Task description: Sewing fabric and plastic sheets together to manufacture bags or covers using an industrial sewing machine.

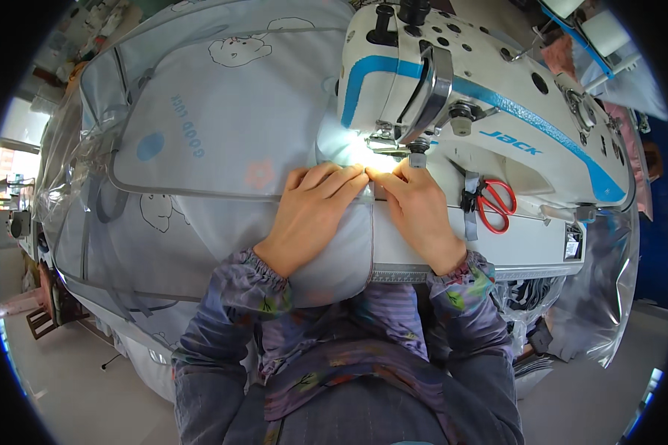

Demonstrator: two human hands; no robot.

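Note:
A white and blue sewing machine (453,96) stands at the right, its lamp glaring over the needle area. Grey fabric (215,126) with printed cartoon animals and dark piped edges spreads from there to the left. My left hand (308,211) lies on this fabric, fingers bent and tips pinching its edge just in front of the presser foot. Close beside it, my right hand (421,211) grips the same edge between thumb and fingers. The two thumbs and fingertips almost meet. Glare and the fingers hide the exact grip and the needle point.
Red-handled scissors (495,205) lie on the machine bed right of my right hand. A ruler strip (401,274) runs along the table's front edge. Clear plastic sheeting (597,274) hangs at the right, and thread cones (607,33) stand at the upper right.

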